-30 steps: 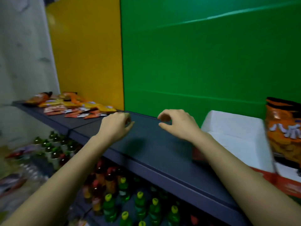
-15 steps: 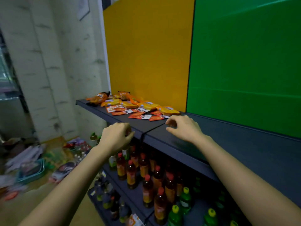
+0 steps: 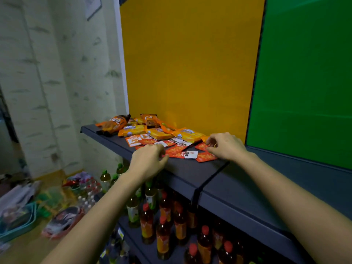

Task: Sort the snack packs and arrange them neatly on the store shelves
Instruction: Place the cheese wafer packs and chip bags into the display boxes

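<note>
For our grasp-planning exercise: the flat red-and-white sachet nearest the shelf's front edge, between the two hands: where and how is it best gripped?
Probably pinch the sachet by its near edge at the white end, coming from the front: it lies flat on the shelf, and that edge faces bare shelf, clear of the other packs.

Print on the snack packs and bottles is too blurred to read.
</note>
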`<state>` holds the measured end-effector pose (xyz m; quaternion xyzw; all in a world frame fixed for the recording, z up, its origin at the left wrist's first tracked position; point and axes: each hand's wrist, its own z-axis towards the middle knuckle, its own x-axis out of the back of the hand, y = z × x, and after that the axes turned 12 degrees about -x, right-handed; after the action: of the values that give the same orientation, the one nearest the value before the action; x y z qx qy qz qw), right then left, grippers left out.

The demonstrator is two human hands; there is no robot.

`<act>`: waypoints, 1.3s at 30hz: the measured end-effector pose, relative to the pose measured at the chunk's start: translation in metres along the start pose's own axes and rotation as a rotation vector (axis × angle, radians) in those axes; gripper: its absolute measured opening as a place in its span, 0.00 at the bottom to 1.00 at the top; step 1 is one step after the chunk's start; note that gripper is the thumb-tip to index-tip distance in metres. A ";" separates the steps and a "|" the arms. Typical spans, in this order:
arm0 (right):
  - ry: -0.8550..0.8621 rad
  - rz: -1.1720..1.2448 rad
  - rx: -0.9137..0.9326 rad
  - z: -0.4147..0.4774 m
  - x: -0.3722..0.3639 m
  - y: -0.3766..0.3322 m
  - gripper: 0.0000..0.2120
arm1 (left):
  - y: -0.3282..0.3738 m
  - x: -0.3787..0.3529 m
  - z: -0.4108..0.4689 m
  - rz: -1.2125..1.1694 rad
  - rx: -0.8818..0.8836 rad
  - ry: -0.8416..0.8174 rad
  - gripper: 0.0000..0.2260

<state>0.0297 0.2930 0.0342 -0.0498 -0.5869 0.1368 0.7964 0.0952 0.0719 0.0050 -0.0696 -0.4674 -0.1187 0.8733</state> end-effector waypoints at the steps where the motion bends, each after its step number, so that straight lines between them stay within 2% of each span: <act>1: 0.006 -0.009 -0.019 0.015 -0.001 -0.001 0.12 | -0.007 -0.007 0.016 -0.022 -0.017 0.006 0.13; 9: 0.006 -0.044 -0.170 0.095 -0.011 0.006 0.13 | -0.057 -0.055 0.110 -0.127 -0.095 -0.021 0.15; 20: 0.022 -0.141 -0.522 0.103 -0.017 0.038 0.14 | -0.083 -0.121 0.194 -0.297 -0.194 -0.136 0.18; 22: 0.009 -0.183 -0.617 0.101 -0.017 0.040 0.18 | -0.089 -0.131 0.210 -0.303 -0.213 -0.183 0.20; 26: -0.056 -0.192 -0.853 0.097 -0.021 0.035 0.33 | -0.097 -0.145 0.235 -0.306 -0.236 -0.243 0.26; 29: -0.108 -0.167 -0.987 0.096 -0.031 0.024 0.42 | -0.101 -0.152 0.246 -0.329 -0.218 -0.354 0.32; 34: -0.112 -0.143 -1.111 0.100 -0.044 0.007 0.46 | -0.103 -0.159 0.257 -0.439 -0.202 -0.468 0.40; 39: -0.070 -0.066 -1.204 0.108 -0.057 -0.007 0.50 | -0.103 -0.155 0.266 -0.695 -0.131 -0.566 0.49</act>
<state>-0.0873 0.2615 0.0170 -0.4691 -0.5884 -0.2427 0.6122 -0.2284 0.0563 0.0241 0.0067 -0.6749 -0.4104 0.6132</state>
